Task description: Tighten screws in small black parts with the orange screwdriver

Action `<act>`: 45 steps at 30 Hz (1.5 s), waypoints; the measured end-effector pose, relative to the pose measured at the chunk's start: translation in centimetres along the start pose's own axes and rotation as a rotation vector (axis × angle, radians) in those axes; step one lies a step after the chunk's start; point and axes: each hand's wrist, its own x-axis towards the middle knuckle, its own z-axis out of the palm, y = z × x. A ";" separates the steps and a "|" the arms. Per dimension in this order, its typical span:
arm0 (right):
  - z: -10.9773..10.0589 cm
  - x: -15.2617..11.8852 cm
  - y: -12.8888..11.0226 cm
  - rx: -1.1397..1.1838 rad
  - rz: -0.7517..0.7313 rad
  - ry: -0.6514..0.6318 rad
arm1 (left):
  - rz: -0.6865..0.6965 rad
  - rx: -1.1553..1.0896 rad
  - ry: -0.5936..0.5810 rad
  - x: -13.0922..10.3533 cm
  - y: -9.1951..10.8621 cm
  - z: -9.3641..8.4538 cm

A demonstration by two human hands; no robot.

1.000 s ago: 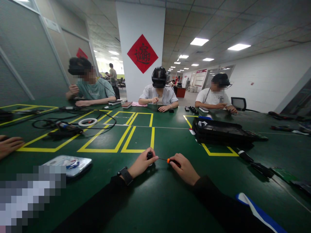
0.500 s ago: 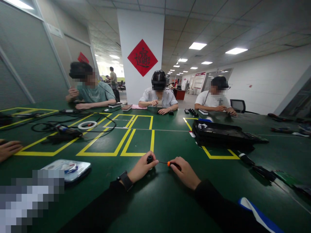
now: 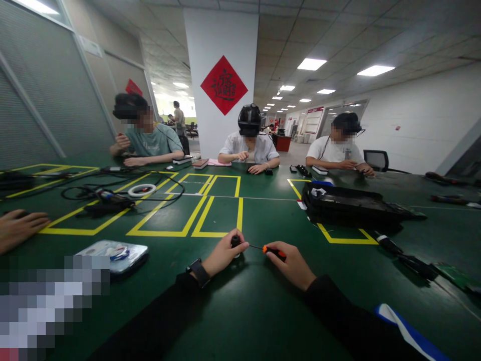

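Observation:
My left hand (image 3: 224, 253), with a dark watch on its wrist, is closed around a small black cylindrical part (image 3: 235, 241) just above the green table (image 3: 255, 311). My right hand (image 3: 291, 263) grips a screwdriver (image 3: 281, 254) with an orange and black handle. Its thin shaft points left and reaches the fingertips of my left hand. Whether the tip touches the black part is hidden by those fingers.
A black tray (image 3: 349, 205) lies at the right, near cables and a green circuit board (image 3: 454, 276). At the left are a clear-topped case (image 3: 116, 254), a tangle of black cables and another person's hand (image 3: 26, 228). Three people sit across the table.
The whole view has shifted slightly, so the scene appears further right. Both my hands keep their holds, and the screwdriver still points at my left hand.

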 end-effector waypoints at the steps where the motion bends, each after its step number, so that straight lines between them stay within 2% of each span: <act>1: 0.0 0.0 0.0 0.004 0.001 0.000 | 0.002 0.005 -0.004 0.0 0.0 0.0; 8: -0.2 0.1 0.0 -0.062 -0.046 -0.004 | 0.016 0.013 -0.010 0.0 -0.1 0.1; 26: -0.1 0.0 0.2 -0.010 -0.069 0.024 | -0.004 -0.020 -0.016 0.0 -0.1 0.0; 30: -0.1 0.0 0.0 0.016 -0.059 -0.002 | -0.012 -0.016 -0.027 0.0 -0.1 0.0; 36: -0.1 0.2 -0.2 -0.079 -0.052 -0.012 | 0.013 -0.001 -0.022 0.0 -0.1 -0.1; 45: 0.0 0.4 0.1 -0.014 -0.072 -0.033 | 0.014 0.013 -0.010 0.2 -0.2 0.0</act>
